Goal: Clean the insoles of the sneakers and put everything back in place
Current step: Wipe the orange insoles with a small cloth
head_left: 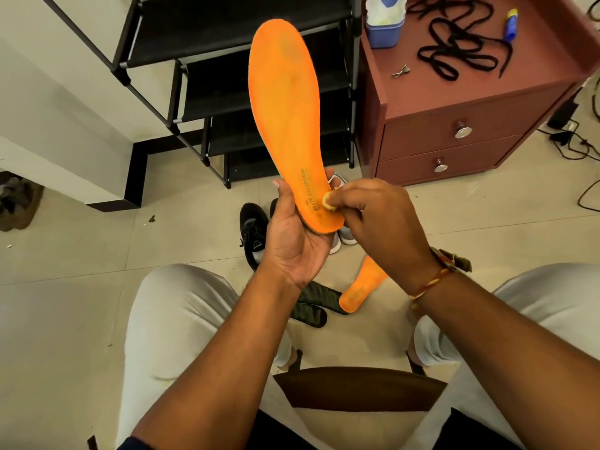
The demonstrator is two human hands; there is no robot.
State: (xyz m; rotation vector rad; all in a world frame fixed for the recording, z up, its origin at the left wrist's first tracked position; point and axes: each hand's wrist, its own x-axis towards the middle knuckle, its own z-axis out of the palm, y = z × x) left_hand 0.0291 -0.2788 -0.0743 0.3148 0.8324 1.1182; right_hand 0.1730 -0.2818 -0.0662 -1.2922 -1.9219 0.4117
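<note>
My left hand (pixel 292 241) grips the heel end of an orange insole (pixel 285 105), which stands upright with its toe pointing away from me. My right hand (pixel 380 219) pinches a small yellowish wad (pixel 328 201) and presses it against the insole's heel area. A second orange insole (pixel 360 289) lies on the floor below my right wrist. Two dark insoles (pixel 316 303) lie beside it, partly hidden by my left forearm. A black sneaker (pixel 252 232) and a grey-white sneaker (pixel 342 237) stand on the floor behind my hands.
A black shoe rack (pixel 233 76) stands ahead. To its right is a maroon drawer cabinet (pixel 454 125) carrying a blue tub (pixel 384 30), black laces (pixel 461 43), a small tube (pixel 510 24) and keys (pixel 401 71). Cables (pixel 571 141) lie at the right. I sit on a brown stool (pixel 357 388).
</note>
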